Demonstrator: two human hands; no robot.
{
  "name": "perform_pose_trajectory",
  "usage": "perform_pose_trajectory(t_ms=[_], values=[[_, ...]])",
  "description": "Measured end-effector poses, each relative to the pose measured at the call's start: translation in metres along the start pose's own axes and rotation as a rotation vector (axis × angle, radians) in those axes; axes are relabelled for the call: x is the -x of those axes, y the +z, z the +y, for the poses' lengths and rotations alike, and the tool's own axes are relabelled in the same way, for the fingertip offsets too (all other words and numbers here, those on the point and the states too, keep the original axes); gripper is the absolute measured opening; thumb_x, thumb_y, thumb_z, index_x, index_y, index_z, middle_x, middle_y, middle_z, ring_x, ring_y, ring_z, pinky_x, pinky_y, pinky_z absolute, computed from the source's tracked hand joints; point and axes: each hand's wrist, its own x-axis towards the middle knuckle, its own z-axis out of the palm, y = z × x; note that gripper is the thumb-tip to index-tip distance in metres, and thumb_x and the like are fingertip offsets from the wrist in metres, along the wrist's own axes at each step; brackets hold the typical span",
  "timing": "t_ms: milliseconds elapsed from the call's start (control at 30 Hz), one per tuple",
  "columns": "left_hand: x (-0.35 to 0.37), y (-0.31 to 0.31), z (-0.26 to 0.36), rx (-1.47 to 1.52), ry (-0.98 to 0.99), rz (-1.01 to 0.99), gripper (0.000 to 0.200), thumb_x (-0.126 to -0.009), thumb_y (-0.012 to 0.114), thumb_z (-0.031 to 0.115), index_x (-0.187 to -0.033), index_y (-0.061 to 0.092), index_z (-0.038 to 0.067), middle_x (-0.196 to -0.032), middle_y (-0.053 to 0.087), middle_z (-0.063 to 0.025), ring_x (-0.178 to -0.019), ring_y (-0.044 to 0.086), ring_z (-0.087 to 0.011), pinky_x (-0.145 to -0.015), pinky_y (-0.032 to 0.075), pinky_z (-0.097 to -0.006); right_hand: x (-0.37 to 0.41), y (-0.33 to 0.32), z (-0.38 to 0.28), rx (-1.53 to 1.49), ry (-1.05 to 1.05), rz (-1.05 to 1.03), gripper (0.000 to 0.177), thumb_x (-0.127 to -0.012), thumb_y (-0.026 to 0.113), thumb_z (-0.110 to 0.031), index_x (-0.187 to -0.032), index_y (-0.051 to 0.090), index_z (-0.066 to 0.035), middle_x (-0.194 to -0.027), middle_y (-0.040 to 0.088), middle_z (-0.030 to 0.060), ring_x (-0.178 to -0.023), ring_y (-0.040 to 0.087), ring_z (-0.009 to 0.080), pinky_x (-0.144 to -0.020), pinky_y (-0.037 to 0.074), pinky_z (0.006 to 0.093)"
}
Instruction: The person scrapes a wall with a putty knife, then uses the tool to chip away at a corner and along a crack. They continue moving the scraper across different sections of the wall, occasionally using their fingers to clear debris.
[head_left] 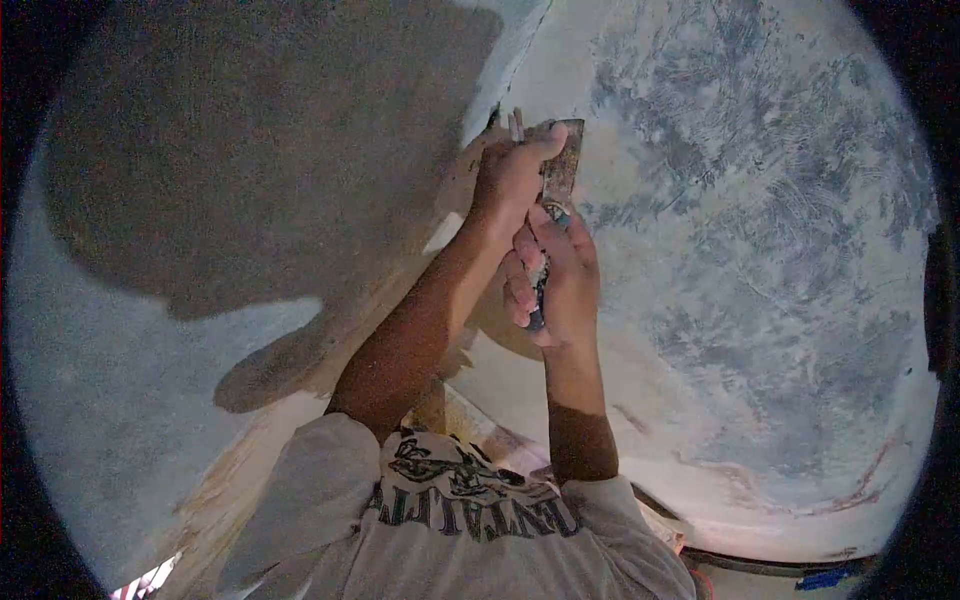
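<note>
My right hand (565, 265) is closed around the dark handle of a putty knife (562, 175), whose broad, stained metal blade points up and away from me. Just above and to the left, my left hand (510, 180) is closed, its thumb reaching across to the blade's left upper edge. A small pale piece (515, 125) sticks up beyond the left fingers; what it belongs to is hidden by the hand. Both hands are close to the seam between two wall surfaces. Pale smears mark the right fingers.
On the right spreads a plastered surface (760, 200), mottled white and grey. A grey wall (120, 370) on the left carries a large dark shadow. Rough tan material runs along the corner between them. At lower right are a dark edge strip (745, 565) and a blue patch (825, 579).
</note>
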Motion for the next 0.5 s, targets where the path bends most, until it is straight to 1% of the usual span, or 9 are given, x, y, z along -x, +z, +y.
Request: perform_pose_trajectory(t_ms=[33,133,233,333,433,500], values=[[0.004,0.000,0.001,-0.027,0.004,0.026,0.045,-0.086,0.069,0.040,-0.094,0.066,-0.004,-0.073,0.064,-0.0115,-0.057,0.063,-0.0235,-0.046,0.048,-0.0367,0.000,0.000,0.002,-0.020,-0.015,-0.009,0.013,-0.097,0.054,-0.020,-0.103,0.052,-0.009,-0.068,0.048,-0.0009,-0.037,0.038,0.0061,-0.027,0.030,0.0200],[0.006,0.014,-0.007,0.189,0.194,0.084,0.041,-0.088,0.068,0.038,-0.094,0.067,-0.003,-0.075,0.064,-0.0107,-0.057,0.063,-0.0219,-0.048,0.049,-0.0353,0.016,-0.007,-0.001,0.020,0.037,0.067,0.013,-0.097,0.055,-0.020,-0.103,0.052,-0.010,-0.069,0.048,-0.0014,-0.038,0.038,0.0048,-0.028,0.029,0.0191],[0.021,0.016,0.006,0.183,0.024,0.045,0.039,-0.088,0.069,0.037,-0.096,0.067,-0.001,-0.078,0.066,-0.0104,-0.061,0.064,-0.0204,-0.052,0.050,-0.0341,0.018,-0.012,0.002,0.125,0.028,0.112,0.013,-0.097,0.055,-0.021,-0.104,0.052,-0.010,-0.070,0.048,-0.0024,-0.039,0.037,0.0043,-0.029,0.027,0.0186],[0.007,0.002,-0.003,0.092,0.040,-0.066,0.037,-0.087,0.071,0.033,-0.101,0.066,-0.001,-0.087,0.068,-0.0106,-0.066,0.066,-0.0191,-0.056,0.051,-0.0331,0.010,-0.010,0.013,0.182,-0.055,0.105,0.013,-0.097,0.056,-0.021,-0.104,0.052,-0.012,-0.069,0.048,-0.0035,-0.039,0.036,0.0040,-0.030,0.025,0.0188],[0.014,0.011,-0.015,0.106,0.125,0.055,0.037,-0.086,0.070,0.044,-0.092,0.068,0.008,-0.075,0.064,-0.0050,-0.055,0.058,-0.0171,-0.051,0.046,-0.0306,0.016,-0.013,0.015,0.249,-0.047,0.152,0.012,-0.097,0.055,-0.020,-0.106,0.052,-0.013,-0.068,0.047,-0.0038,-0.039,0.036,0.0036,-0.031,0.024,0.0187],[0.003,0.009,-0.010,0.030,0.177,0.128,0.036,-0.087,0.070,0.038,-0.096,0.067,0.003,-0.081,0.066,-0.0071,-0.064,0.062,-0.0175,-0.059,0.049,-0.0319,0.007,-0.012,0.013,0.251,-0.065,0.104,0.012,-0.096,0.055,-0.020,-0.106,0.052,-0.014,-0.067,0.047,-0.0039,-0.040,0.037,0.0034,-0.031,0.025,0.0188]])
